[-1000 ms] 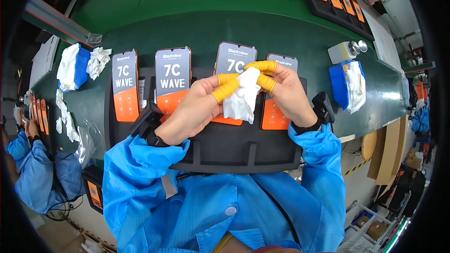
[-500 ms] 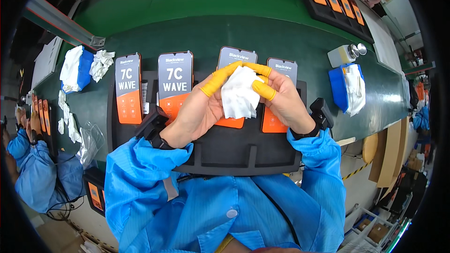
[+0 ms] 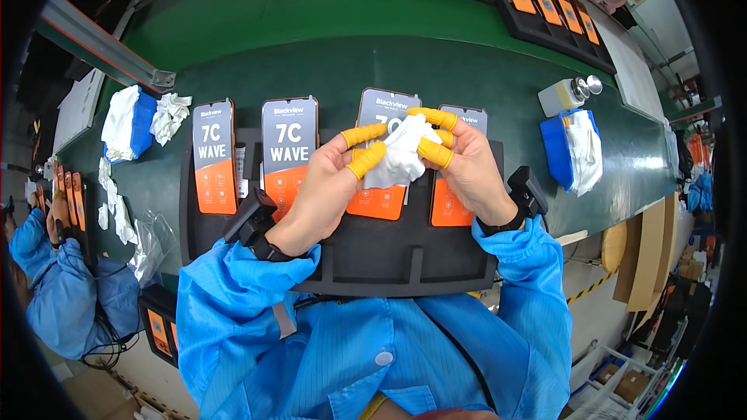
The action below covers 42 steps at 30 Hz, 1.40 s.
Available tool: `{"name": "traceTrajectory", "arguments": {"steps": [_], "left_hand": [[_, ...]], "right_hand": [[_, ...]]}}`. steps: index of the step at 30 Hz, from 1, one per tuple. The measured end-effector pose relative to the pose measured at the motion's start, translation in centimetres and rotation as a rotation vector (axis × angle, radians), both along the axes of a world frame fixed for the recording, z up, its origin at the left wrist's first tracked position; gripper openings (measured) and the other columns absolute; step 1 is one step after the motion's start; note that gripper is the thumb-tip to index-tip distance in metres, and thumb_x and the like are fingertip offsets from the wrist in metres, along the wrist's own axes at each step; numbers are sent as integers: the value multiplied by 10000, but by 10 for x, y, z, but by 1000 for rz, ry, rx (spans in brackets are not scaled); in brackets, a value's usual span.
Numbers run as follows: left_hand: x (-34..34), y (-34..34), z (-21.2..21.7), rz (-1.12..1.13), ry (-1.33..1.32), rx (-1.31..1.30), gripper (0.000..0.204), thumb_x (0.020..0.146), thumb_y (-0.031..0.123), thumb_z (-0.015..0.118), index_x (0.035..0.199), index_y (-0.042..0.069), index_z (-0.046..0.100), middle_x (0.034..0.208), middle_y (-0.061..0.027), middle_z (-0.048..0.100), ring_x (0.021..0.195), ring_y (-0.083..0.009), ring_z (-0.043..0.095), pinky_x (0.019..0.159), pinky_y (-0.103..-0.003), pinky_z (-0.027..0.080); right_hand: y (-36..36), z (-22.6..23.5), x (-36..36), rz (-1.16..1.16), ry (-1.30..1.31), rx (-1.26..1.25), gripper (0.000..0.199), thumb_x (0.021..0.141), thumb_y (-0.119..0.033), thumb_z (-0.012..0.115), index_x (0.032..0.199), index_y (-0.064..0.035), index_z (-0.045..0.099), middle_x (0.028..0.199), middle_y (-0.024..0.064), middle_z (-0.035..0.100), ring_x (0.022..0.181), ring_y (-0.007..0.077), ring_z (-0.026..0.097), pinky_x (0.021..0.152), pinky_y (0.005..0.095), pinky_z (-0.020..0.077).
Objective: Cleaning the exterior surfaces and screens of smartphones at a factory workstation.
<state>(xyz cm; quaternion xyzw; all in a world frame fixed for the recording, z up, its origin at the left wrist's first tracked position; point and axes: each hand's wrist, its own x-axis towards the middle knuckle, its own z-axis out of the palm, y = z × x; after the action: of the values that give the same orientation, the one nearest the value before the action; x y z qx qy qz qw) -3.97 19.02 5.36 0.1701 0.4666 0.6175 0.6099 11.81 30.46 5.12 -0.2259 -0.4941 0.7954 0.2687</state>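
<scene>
Left hand: the left hand (image 3: 331,179) is half curled, its thumb tip at the left edge of the white cloth (image 3: 401,159) and its index finger just above; I cannot tell how firmly it grips.
Right hand: the right hand (image 3: 473,165) is partly closed, pinching the cloth's right side between thumb and fingers.
Finger cots: yellow finger cots (image 3: 366,162) cover fingertips on both hands.
Cloth: bunched between the hands, in front of the third smartphone from the left (image 3: 377,204); contact with it is unclear.
Row of phones: this one, the leftmost smartphone (image 3: 214,159), the second smartphone (image 3: 290,140) and the rightmost smartphone (image 3: 450,206) lie across the black tray (image 3: 358,260), tops past its far edge, each with a grey-and-orange front.
Left side of bench: a blue bin (image 3: 143,126) of white cloths, crumpled cloth (image 3: 170,117) just beside it, and a clear plastic bag (image 3: 152,247) nearer.
Right side of bench: another blue bin (image 3: 555,157) with cloths, a dispenser bottle (image 3: 557,99) just beyond.
</scene>
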Motion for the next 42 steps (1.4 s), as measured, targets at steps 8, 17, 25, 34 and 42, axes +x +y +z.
{"name": "traceTrajectory", "arguments": {"steps": [8,17,25,34,42], "left_hand": [[12,-6,-4,153,721,284,310,812,51,718,1081,0,575,962,-47,614,880,-107,591,773,-239,484],[3,-3,-9,171,352,172,166,930,68,555,1082,2,575,1008,-71,630,964,-147,603,848,-290,495],[-8,-1,4,192,-197,116,225,947,73,513,1129,-58,532,1082,-130,611,1005,-216,617,909,-346,512],[-15,2,5,196,-44,-31,223,960,43,462,1159,-48,504,1112,-158,603,1025,-258,636,877,-358,541],[-15,2,13,197,0,-96,257,952,6,391,1187,-31,489,1158,-175,577,1057,-310,617,909,-408,530]], "right_hand": [[-4,-2,0,-33,-42,24,365,841,20,645,1196,12,559,1104,110,638,970,166,643,827,284,545],[-3,-2,1,-74,30,-17,255,922,-80,576,1159,14,574,1101,103,639,960,166,648,815,297,554],[-2,-5,2,-103,25,40,250,957,-114,525,1171,4,574,1103,79,635,943,145,635,796,286,544],[6,-4,5,-403,-41,518,200,890,-12,610,1079,41,651,1079,76,621,934,108,569,843,234,452],[5,22,4,-289,-38,611,220,941,-54,545,1115,54,625,973,70,670,861,85,590,767,227,477]]}}
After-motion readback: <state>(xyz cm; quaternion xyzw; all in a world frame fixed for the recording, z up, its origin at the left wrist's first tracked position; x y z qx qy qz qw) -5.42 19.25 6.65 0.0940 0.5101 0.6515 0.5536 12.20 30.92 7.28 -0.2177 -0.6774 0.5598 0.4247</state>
